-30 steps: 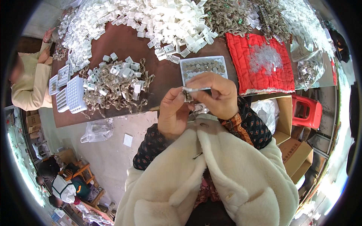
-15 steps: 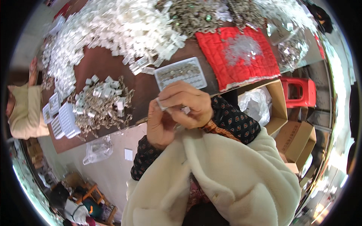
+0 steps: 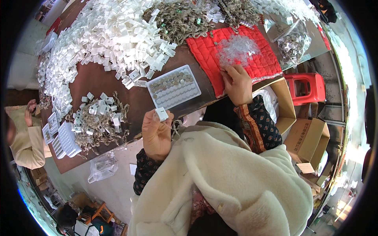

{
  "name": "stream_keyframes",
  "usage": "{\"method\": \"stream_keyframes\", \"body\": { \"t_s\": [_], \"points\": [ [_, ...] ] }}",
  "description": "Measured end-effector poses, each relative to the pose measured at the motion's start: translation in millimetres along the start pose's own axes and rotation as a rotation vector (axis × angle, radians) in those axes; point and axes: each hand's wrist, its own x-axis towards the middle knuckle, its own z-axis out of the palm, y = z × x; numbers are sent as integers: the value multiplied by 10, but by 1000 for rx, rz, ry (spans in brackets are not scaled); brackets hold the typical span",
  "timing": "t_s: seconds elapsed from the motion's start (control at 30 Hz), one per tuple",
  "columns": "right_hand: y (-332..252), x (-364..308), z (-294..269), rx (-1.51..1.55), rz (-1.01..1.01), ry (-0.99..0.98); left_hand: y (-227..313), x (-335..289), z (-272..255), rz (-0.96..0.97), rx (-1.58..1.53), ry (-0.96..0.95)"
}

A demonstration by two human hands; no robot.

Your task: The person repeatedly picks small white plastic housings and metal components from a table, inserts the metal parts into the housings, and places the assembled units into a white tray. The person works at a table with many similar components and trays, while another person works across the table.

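Clear pieces (image 3: 238, 49) lay just far of the nearer, right hand (image 3: 240, 86).
Left hand (image 3: 156, 137) pinched a box (image 3: 161, 114); right's grip was unclear.

Bright light (glare toward right rim)

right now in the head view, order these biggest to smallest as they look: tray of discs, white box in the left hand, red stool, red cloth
1. Red cloth
2. Tray and red stool: too alike to rank
3. White box in the left hand
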Motion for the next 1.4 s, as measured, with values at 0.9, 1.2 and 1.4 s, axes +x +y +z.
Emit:
{"method": "stream_keyframes", "body": {
  "t_s": [0.9, 1.2, 1.4],
  "points": [
    [-848, 56, -144, 934, 132, -387, 25, 8, 151, -48, 27, -78],
    [-1308, 0, -62, 644, -346, -309, 100, -56, 197, 35, 18, -65],
    [-1321, -7, -65, 538, -414, -342, 133, -63, 164, 59, 48, -32]
  ]
}}
